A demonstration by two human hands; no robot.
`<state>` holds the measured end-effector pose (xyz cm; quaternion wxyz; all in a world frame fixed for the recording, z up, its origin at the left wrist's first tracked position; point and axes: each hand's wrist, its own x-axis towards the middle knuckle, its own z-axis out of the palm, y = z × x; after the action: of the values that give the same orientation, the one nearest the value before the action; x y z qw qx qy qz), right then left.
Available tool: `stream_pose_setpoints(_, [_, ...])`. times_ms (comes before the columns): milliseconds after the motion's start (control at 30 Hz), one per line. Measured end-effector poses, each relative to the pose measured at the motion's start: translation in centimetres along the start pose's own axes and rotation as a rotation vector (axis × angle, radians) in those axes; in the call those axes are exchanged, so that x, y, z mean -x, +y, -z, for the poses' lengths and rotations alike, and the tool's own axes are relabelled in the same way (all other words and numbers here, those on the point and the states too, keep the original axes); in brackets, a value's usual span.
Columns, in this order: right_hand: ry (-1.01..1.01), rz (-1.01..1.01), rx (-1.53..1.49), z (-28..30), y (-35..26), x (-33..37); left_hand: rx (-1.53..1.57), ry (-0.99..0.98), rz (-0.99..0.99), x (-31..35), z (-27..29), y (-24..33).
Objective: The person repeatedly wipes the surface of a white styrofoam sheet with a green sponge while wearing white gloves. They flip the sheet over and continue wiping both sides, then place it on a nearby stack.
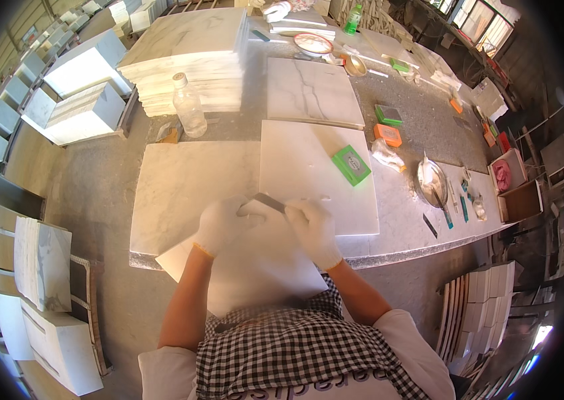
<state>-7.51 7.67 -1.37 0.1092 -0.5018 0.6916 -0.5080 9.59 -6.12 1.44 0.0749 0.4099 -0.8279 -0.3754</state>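
Fisheye head cam looks dn, L hand (220, 223) & R hand (315, 230) close.

A grey, speckled workbench (428, 97) spreads ahead of the gloved fingers (298, 213) and off to their right, bearing a pale slab (192, 177) just beyond the left fingers, with a tall stack of slabs (225, 87) and a clear bottle (190, 113) farther off on that side. Well beyond the fingers, straight ahead, a grey-veined slab (308, 90) lies flat, while ahead and to their right sit a green-and-grey block (388, 115), an orange block (387, 135) and a crumpled white wad (388, 157). Right of the fingers are a round bowl (430, 179), a thin dark strip (430, 225) and a teal-handled tool (464, 209).
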Motion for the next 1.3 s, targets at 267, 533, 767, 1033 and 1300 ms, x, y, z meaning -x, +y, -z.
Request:
stream_pose_setpoints(267, [-0.017,-0.103,-0.144,0.7,0.3,-1.0,0.056,-0.04,0.048,0.0,0.2,0.3])
stream_pose_setpoints(533, [0.016,-0.003,-0.069,0.0,-0.3,-1.0,0.018,-0.043,0.022,0.1,0.4,0.6])
stream_pose_setpoints(767, [-0.031,-0.112,-0.136,1.2,-0.7,-1.4,0.074,-0.075,0.057,-0.1,0.2,0.2])
stream_pose_setpoints(1033, [0.011,-0.098,-0.068,0.4,0.1,-0.9,0.05,-0.047,0.044,0.1,0.3,0.4])
stream_pose_setpoints(1300, [-0.055,-0.07,-0.108,0.6,0.3,-0.3,0.059,-0.017,0.026,0.1,0.1,0.3])
